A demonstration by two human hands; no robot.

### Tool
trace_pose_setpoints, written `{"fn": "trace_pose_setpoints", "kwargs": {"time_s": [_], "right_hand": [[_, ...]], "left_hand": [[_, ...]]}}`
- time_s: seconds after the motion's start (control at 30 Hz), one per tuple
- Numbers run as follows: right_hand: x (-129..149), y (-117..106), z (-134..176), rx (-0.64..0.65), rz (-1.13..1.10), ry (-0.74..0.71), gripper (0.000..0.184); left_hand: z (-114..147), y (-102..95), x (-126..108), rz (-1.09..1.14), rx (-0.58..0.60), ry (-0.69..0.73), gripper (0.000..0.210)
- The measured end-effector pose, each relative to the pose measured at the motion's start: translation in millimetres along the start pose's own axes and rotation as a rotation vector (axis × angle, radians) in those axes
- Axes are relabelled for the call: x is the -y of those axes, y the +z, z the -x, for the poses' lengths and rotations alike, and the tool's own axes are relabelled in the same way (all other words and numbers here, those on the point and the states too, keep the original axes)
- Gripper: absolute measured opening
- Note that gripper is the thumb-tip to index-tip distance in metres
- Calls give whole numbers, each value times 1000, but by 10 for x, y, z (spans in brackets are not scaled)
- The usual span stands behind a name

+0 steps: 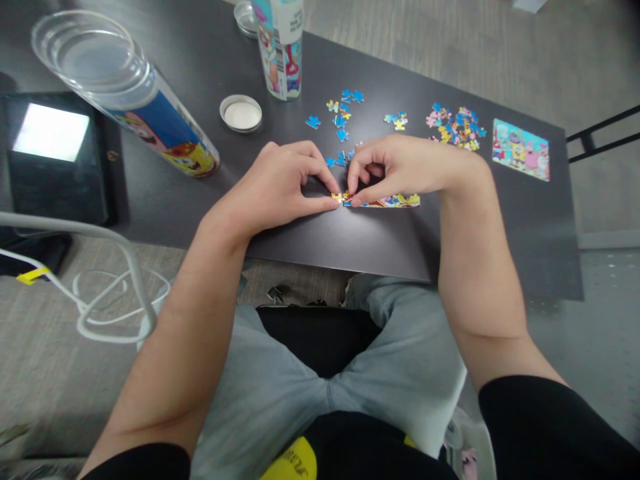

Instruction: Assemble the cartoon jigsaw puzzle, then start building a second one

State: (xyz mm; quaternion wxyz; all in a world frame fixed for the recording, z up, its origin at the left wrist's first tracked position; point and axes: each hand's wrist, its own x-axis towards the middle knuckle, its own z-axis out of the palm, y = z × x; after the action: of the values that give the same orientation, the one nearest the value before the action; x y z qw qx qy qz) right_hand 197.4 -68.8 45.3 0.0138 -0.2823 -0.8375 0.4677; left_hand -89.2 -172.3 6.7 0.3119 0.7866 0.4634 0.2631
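Observation:
Near the table's front edge, my left hand (295,177) pinches a small yellow jigsaw piece (337,198) between thumb and fingertips. My right hand (395,167) is closed just beside it, thumb and finger on the left end of a joined puzzle strip (393,201). That strip lies flat and is yellow, red and blue, partly covered by the right hand. The held piece is right at the strip's left end; whether they interlock I cannot tell. Behind the hands lie several loose blue pieces (342,120), and a few more (397,120) sit further right.
A heap of loose pieces (457,125) and a picture card (521,150) lie at the right. Two cartoon-printed tubes, one clear-topped (165,120) and one smaller (284,53), stand behind, with a round lid (241,113). A tablet (55,160) is at far left, above white cables (115,300).

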Motion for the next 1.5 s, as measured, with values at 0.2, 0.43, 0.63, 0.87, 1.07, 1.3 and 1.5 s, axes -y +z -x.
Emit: {"fn": "trace_pose_setpoints", "kwargs": {"time_s": [0.2,0.43,0.63,0.87,1.07,1.3,1.5], "right_hand": [[10,7,-24,12,58,-7,35],[136,-11,3,69,89,41,42],[144,-43,46,11,91,82,42],[28,21,-21,20,92,60,36],[74,5,14,16,38,98,37],[87,-101,89,39,61,167,37],[36,-77,53,51,51,187,41]], "left_hand": [[-1,3,2,-5,-4,2,21],[11,-29,-5,24,-1,-9,26],[3,-32,-14,21,0,-6,27],[-1,-19,-23,33,-12,-17,34],[2,-31,-24,4,8,-13,24],[1,-26,-4,1,11,11,22],[-3,-22,-10,36,-4,-3,22]]}}
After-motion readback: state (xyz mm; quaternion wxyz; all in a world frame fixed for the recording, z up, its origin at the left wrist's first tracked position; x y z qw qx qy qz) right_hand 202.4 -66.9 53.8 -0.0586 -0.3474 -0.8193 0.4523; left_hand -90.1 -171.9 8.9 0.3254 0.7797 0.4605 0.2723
